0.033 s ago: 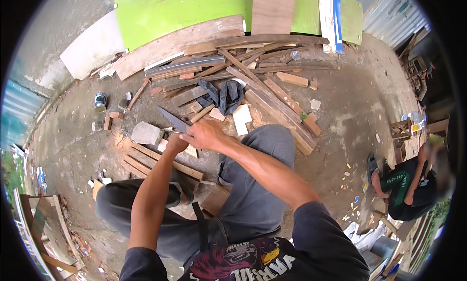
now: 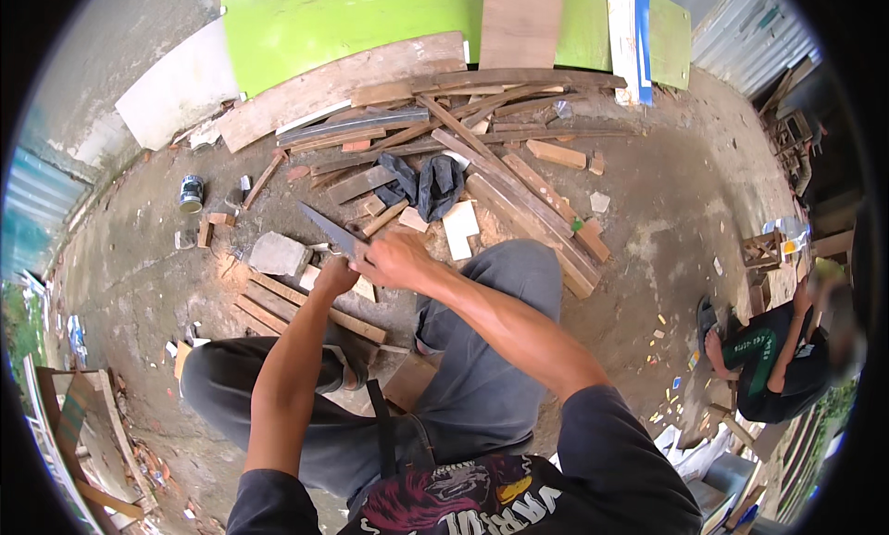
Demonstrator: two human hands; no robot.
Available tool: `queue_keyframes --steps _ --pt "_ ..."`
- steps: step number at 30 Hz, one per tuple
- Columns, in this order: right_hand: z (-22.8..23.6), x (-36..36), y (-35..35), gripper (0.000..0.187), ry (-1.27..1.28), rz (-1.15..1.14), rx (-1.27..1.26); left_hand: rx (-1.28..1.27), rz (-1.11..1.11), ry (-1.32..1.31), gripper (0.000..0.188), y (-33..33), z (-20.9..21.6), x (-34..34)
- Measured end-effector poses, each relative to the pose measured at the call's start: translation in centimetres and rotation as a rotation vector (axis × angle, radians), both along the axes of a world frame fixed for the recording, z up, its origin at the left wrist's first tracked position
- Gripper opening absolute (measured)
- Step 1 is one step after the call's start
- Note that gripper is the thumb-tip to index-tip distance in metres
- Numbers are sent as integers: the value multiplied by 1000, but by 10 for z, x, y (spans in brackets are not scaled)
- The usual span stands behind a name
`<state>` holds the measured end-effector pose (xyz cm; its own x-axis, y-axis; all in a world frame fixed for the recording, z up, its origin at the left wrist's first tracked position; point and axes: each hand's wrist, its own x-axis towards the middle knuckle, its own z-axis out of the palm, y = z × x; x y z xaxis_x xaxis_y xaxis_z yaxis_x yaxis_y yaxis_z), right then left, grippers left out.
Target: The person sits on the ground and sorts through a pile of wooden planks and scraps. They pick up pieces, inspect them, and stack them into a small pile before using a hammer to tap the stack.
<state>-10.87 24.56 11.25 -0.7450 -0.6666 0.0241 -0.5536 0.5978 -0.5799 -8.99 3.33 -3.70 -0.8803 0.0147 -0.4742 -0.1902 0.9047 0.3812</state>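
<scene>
A grey, tapering hand saw blade point(image 2: 326, 226) points up and to the left, away from my hands. My right hand point(image 2: 398, 260) is closed at the wide end of the saw; its grip is hidden by my fingers. Close beside it, my left hand point(image 2: 335, 276) is curled just under the blade's wide end. Whether it pinches the blade edge or some small thing is hidden. Beyond my right hand lies a short wooden stick point(image 2: 385, 217). A grey block point(image 2: 280, 254) rests on the ground left of the saw.
Timber strips point(image 2: 519, 201) and a black cloth or bag point(image 2: 439, 185) lie ahead. Wood lengths point(image 2: 319, 308) sit by my left leg. A can point(image 2: 191, 194) stands at left. Green panels point(image 2: 352, 21) lean at the back. Another person point(image 2: 787, 359) sits at far right.
Both hands have shifted very slightly, with my right hand a touch to the right and nearer to me. The saw blade keeps almost the same place and angle.
</scene>
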Motion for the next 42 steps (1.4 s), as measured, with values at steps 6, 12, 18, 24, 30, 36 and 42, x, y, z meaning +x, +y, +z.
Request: queue_keyframes --steps 6,12,18,24,30,36,42 --pt "3 -5 33 45 -171 124 217 -182 -14 -171 59 -23 -35 36" --pt "26 2 62 44 -306 141 560 153 -30 -173 57 39 -27 23" --pt "22 -42 86 48 -339 144 836 182 51 -98 54 35 -47 32" --pt "-108 -117 144 45 -403 -179 865 98 111 -138 79 33 -57 5" --pt "-246 -163 191 80 -241 -767 653 70 257 103 112 57 -127 -45" --pt "-262 -259 199 107 -221 -895 575 -25 486 13 124 69 -162 -70" --pt "-293 -325 253 126 -436 -785 546 28 475 -19 120 76 -152 -79"
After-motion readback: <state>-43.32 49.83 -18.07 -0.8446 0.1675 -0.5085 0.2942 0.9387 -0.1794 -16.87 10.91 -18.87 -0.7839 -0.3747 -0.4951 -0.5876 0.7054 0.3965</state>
